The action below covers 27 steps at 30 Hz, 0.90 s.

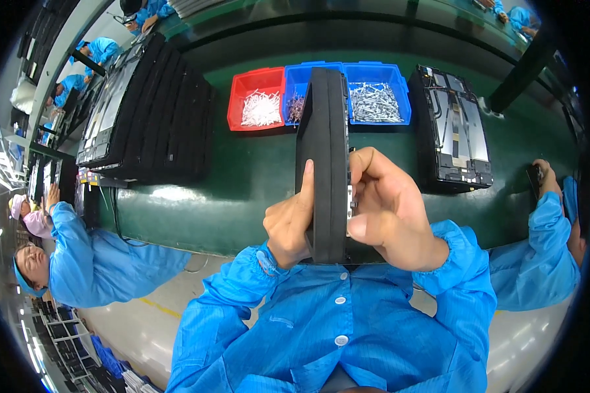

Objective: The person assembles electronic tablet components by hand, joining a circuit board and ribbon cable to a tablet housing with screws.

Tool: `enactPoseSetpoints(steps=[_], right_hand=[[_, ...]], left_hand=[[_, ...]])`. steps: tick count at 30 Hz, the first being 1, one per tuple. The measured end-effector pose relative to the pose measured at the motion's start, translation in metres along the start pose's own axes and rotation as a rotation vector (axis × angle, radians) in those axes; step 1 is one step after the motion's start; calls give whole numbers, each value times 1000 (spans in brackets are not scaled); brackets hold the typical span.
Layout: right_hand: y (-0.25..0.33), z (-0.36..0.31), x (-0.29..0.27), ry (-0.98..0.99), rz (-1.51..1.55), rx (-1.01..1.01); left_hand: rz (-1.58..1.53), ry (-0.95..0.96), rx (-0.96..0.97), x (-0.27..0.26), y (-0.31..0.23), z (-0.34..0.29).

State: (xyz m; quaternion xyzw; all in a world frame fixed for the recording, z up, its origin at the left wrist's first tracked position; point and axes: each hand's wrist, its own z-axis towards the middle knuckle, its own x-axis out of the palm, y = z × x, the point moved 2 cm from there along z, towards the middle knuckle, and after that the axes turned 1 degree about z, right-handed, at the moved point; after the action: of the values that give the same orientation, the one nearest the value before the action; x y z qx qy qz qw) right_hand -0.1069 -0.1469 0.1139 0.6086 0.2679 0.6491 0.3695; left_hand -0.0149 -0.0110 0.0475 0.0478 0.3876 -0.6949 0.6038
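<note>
A thick black tray (pixel 330 216) stands upright on edge in front of my chest, seen nearly edge-on. Small metallic parts show along its right side. My left hand (pixel 288 226) grips the tray from the left, the thumb laid up its dark face. On the opposite side, my right hand (pixel 393 219) is curled close against the parts, thumb and fingers drawn together. Whatever is between those fingertips is too small or hidden to name. Beyond the tray, a red bin (pixel 256 124) holds white, short stick-like pieces, and a blue bin (pixel 377 120) holds silvery ones.
A tall stack of black trays (pixel 177 124) stands at left, with open tablet-like electronics on top. Another open electronic unit (pixel 457 131) lies at right on the green table (pixel 177 223). Co-workers in blue sit at left (pixel 118 262) and right (pixel 537 255).
</note>
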Motion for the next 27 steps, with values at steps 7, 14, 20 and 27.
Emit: enactPoseSetpoints(steps=[7, 14, 20, 27], right_hand=[[10, 4, -2, -14, 46, 28], [5, 4, -2, 27, 34, 23], [-4, -4, 6, -45, 36, -13], [0, 0, -2, -33, 39, -11]], left_hand=[[44, -20, 94, 0, -3, 5], [-1, -16, 100, 0, 2, 0], [-7, 1, 78, 3, 5, -4], [30, -28, 105, 3, 4, 0]])
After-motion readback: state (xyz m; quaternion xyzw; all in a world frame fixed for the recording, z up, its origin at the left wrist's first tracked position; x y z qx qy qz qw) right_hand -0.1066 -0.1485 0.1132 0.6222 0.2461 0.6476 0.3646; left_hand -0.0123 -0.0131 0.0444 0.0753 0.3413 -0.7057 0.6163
